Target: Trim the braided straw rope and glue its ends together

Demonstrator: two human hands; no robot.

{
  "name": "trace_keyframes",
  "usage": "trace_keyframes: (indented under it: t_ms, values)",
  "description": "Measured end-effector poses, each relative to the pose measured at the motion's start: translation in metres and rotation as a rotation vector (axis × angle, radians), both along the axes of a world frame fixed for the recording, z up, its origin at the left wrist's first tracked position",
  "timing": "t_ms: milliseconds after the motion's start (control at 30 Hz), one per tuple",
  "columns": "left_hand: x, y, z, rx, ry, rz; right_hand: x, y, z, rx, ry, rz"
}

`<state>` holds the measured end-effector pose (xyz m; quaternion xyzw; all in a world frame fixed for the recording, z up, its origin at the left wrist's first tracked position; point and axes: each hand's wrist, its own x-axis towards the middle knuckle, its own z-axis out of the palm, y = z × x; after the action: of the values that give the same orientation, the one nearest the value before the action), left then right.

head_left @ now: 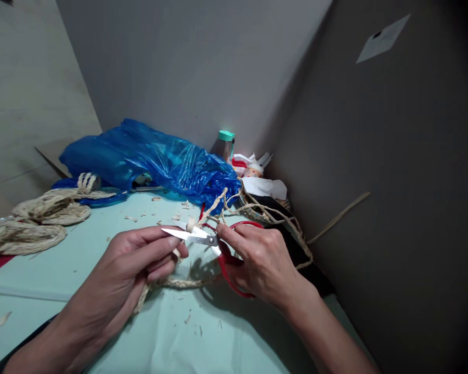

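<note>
Two bare forearms point(54, 337) lie nearest in the head view, one running in from eight o'clock, the other from between four and five. The left hand point(128, 259), towards eight, has its thumb and forefinger pinching a pale straw-coloured braided fibre cord point(187, 283), its other fingers curled beneath; part of the cord hangs below that palm and runs on towards six. The right hand point(257, 254), at five, is wrapped round the red looped handles of a pair of steel-bladed scissors point(197, 237). These sit at seven, just off the middle, tips pointing to eight, blades slightly parted beside the left fingertips; whether they touch skin cannot be told. Under everything spreads a pale green sheet point(203, 337), scattered with small dry fibre shreds point(131, 218). At nine lies a thick looped bundle of straw-coloured fibre point(49, 208). A crumpled, shiny blue plastic bag point(152, 156) stretches from ten towards the centre. Just before twelve, behind the bag, stands a bottle with a turquoise lid point(226, 135); just past twelve is a patterned cup point(254, 170). Loose thin strands point(296, 228) arch out towards four, and a white paper point(384, 39) is on the grey wall point(393, 156) at two.
</note>
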<state>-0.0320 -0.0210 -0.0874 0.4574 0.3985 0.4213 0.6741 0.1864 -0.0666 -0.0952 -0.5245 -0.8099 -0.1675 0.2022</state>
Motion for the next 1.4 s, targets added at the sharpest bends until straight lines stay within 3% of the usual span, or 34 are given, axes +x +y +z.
trace_keyframes:
  t_ms: [267,467,600,767,1033,1400]
  values:
    - [0.0028,0.0008,0.003,0.021,0.031,-0.001,-0.0002,0.0029,-0.0038,-0.016,0.013,-0.021]
    - [0.0055,-0.0012,0.0058,-0.005,0.05,0.005,-0.0028,0.0035,-0.0018,-0.064,0.515,0.009]
    - [0.0065,-0.0014,0.0056,-0.013,0.025,0.018,-0.0041,0.0034,0.0001,-0.077,0.629,0.023]
    - [0.0039,-0.0027,0.0052,-0.027,-0.031,0.029,-0.0067,0.0027,-0.0016,-0.033,0.583,0.086]
    - [-0.0007,-0.0036,0.0068,-0.005,-0.034,0.039,-0.0038,0.0057,0.0,0.114,0.242,0.046]
    - [0.001,-0.0051,0.0043,0.036,0.008,0.03,-0.0051,0.0028,0.0006,0.202,0.128,0.062]
